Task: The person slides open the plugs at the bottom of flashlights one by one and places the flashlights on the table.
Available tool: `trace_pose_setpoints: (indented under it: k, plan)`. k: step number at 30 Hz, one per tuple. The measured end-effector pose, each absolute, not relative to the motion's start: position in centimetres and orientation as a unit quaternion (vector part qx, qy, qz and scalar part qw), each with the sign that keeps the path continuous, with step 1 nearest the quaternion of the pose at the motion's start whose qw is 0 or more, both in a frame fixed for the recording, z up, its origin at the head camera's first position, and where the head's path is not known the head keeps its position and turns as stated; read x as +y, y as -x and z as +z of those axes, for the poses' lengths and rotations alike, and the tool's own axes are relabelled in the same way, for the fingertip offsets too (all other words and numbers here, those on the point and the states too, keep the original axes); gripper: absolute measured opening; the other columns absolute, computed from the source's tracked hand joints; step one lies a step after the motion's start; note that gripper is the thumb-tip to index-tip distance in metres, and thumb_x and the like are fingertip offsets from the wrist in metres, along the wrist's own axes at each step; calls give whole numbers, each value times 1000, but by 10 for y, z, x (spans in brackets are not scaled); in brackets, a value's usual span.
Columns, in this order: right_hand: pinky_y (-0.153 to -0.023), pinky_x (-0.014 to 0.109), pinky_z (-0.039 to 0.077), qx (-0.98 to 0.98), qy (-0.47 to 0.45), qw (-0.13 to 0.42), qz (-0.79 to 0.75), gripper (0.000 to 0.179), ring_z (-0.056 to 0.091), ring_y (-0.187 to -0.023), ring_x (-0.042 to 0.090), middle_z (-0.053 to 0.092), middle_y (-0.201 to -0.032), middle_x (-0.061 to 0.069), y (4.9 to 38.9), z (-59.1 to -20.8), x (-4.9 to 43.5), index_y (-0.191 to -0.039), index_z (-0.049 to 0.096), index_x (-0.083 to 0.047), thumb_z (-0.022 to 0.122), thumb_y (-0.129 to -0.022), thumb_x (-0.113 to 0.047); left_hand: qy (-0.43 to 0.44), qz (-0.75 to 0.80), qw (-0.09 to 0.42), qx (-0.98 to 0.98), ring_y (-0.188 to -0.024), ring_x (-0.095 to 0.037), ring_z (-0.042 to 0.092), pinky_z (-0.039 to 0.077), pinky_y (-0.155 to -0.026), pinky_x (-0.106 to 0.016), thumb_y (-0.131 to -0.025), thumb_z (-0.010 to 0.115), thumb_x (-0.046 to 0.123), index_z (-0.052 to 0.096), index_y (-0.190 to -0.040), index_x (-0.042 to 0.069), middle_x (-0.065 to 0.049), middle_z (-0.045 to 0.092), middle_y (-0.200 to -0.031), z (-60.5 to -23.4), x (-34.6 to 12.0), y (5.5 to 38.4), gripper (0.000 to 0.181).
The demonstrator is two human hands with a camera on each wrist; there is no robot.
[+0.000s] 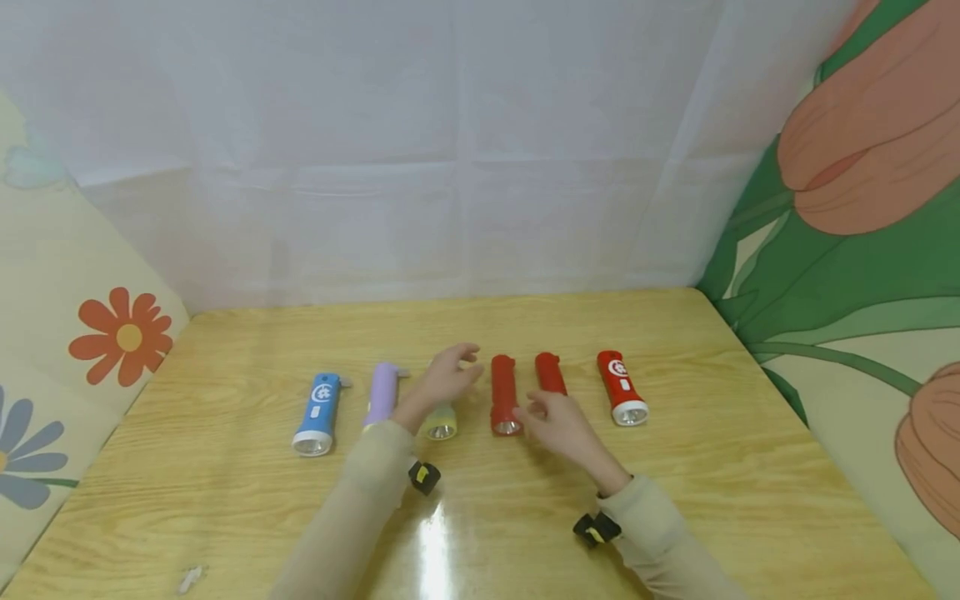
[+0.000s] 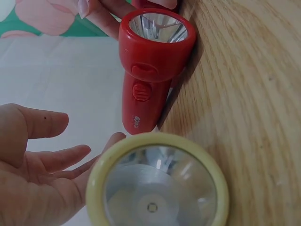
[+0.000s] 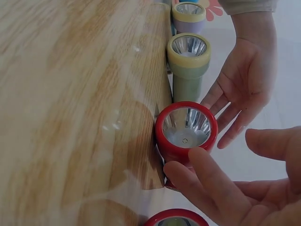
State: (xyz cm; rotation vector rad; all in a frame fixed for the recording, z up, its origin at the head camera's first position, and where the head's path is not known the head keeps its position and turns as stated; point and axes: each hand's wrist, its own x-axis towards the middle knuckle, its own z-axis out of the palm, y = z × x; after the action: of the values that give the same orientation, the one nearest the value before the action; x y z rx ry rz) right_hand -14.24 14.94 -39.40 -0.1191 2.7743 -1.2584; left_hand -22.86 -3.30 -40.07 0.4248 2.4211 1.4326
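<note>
My left hand [image 1: 450, 375] hovers over a green flashlight with a yellow head [image 1: 442, 425], its fingers loosely bent and holding nothing. To its right lies a red flashlight [image 1: 504, 392], lens toward me. My right hand [image 1: 558, 425] is beside that red flashlight's head; in the right wrist view its fingertips [image 3: 181, 174] are at the red rim [image 3: 186, 149], with the thumb well apart. Whether they touch it, I cannot tell. A second red flashlight [image 1: 551, 372] is partly hidden behind the right hand. The left wrist view shows the red flashlight's switch [image 2: 141, 92].
A blue flashlight [image 1: 318, 408] and a purple one [image 1: 383, 390] lie to the left. A red flashlight with a white head [image 1: 621, 385] lies at the right. A small whitish scrap [image 1: 191, 578] is on the wooden table [image 1: 247, 508]. White cloth [image 1: 375, 225] hangs behind.
</note>
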Motion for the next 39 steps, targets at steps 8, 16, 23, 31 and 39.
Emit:
trace_pose_setpoints:
  k: [8,16,23,31,39]
  plan:
    - [-63,31,52,911,35,62,-405,45,62,-67,18,63,-100,22,146,-397,148,-121,49,13,59,-89,-16,-158,461,137,863,-90,-30,61,50,-79,-36,-90,51,8,41,-130,-6,-23,51,-121,-403,-26,236,43]
    - [-75,39,51,923,44,54,-378,42,62,-89,29,64,-99,21,148,-400,145,-117,51,13,59,-88,-17,-181,427,132,876,-110,-35,50,42,-92,-43,-89,50,7,44,-127,-6,-23,53,-119,-407,-18,241,41]
    - [-72,36,51,926,45,55,-370,42,62,-82,24,64,-97,20,150,-402,143,-116,53,13,60,-88,-18,-177,424,141,877,-102,-33,54,45,-87,-41,-88,48,4,44,-127,-7,-23,56,-113,-411,-14,244,41]
    - [-70,36,51,929,48,59,-363,43,62,-79,21,64,-100,20,152,-404,143,-116,53,11,60,-87,-20,-151,439,169,869,-88,-27,61,49,-79,-36,-89,49,6,42,-129,-5,-23,58,-112,-414,-9,245,43]
    - [-70,35,51,926,46,66,-369,43,61,-82,21,63,-103,21,154,-404,141,-118,53,10,60,-88,-20,-137,452,179,863,-94,-29,60,49,-81,-37,-91,47,9,42,-129,-6,-24,57,-114,-418,-4,249,41]
